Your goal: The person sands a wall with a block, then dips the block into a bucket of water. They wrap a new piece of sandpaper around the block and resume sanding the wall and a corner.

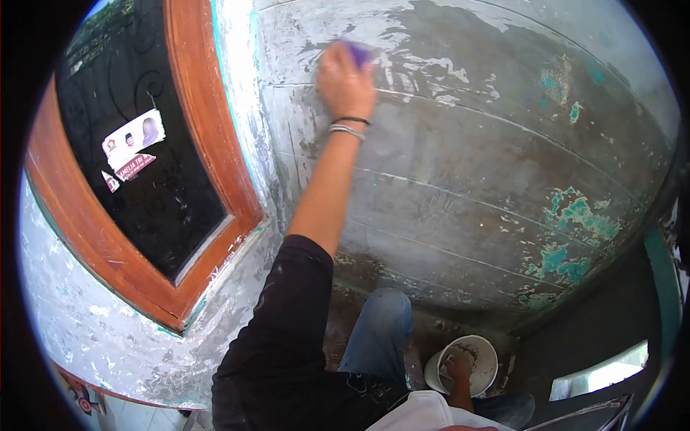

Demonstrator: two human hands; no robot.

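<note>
My left hand (pixel 347 82) is raised to the grey wall (pixel 445 187), its fingers closed around a small flat purple putty scraper (pixel 358 54). The scraper is up against the wall, where white putty (pixel 424 65) lies in wet streaks to its right. A bucket (pixel 491 359) stands low on the right, with putty smeared on its inner side. My right hand (pixel 458 368) reaches down inside the bucket; its fingers are partly hidden there, and I cannot tell whether they grip anything.
Left of my arm is a wooden window frame (pixel 215 144) around dark glass, with a torn sticker (pixel 134 144) on it. Green paint patches (pixel 582 215) show on the wall's right side. My bent knee (pixel 381 323) is close to the wall's foot. A dark surface (pixel 586 316) borders the right.
</note>
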